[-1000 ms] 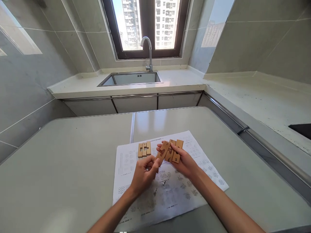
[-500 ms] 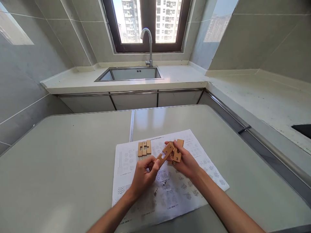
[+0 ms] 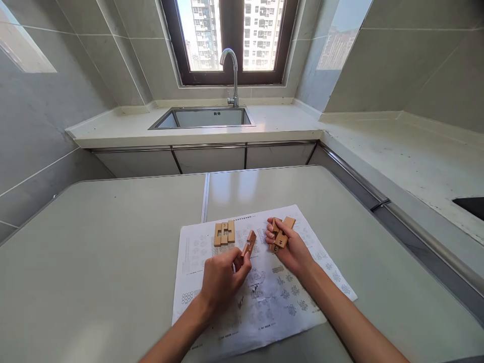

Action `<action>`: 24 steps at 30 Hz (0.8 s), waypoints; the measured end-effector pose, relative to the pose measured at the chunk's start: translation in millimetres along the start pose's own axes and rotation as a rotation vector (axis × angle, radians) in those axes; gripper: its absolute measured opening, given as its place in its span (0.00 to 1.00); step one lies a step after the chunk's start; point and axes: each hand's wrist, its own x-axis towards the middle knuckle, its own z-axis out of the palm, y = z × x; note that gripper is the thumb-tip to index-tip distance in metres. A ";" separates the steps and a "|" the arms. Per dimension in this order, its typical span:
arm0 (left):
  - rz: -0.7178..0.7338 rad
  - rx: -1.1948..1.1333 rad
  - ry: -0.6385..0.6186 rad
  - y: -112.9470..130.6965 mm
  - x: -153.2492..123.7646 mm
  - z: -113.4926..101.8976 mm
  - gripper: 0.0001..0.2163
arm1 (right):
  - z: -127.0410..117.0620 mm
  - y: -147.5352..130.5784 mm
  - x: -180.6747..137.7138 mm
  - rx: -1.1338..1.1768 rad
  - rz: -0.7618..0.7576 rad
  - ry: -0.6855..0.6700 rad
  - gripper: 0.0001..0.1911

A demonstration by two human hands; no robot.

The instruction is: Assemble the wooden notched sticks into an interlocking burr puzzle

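My left hand [image 3: 225, 275] pinches one notched wooden puzzle piece [image 3: 249, 243] by its lower end, tilted above the printed sheet. In my right hand [image 3: 295, 252] are several notched wooden puzzle pieces [image 3: 282, 239]; the figures 2 and 3 show on two of them, and the fingers hide part of the bunch. Three more wooden puzzle pieces [image 3: 224, 234] lie side by side near the sheet's top edge, left of my hands. Under both hands the printed instruction sheet [image 3: 264, 327] shows small line drawings and text too fine to read.
The sheet lies on a pale table [image 3: 94, 262] with a seam [image 3: 206, 196] running across its far part. Beyond it are a white counter [image 3: 124, 126], a sink [image 3: 204, 117] with a tall faucet [image 3: 235, 75], and a window. Another counter [image 3: 416, 151] runs along the right.
My hands have moved apart. The piece in my left hand has come away from the bunch and turned more upright; my right hand has shifted slightly right with its pieces.
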 end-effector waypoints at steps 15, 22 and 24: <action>-0.005 0.284 -0.036 -21.1 3.8 -10.5 0.21 | 4.3 2.2 -4.4 -0.034 0.025 -0.003 0.09; 0.026 0.254 -0.004 -20.7 4.6 -13.6 0.23 | 11.5 5.4 -9.1 -0.040 -0.005 0.008 0.08; 0.074 0.201 -0.007 -15.9 1.9 -12.4 0.22 | 15.6 7.5 -12.2 -0.049 -0.010 -0.020 0.09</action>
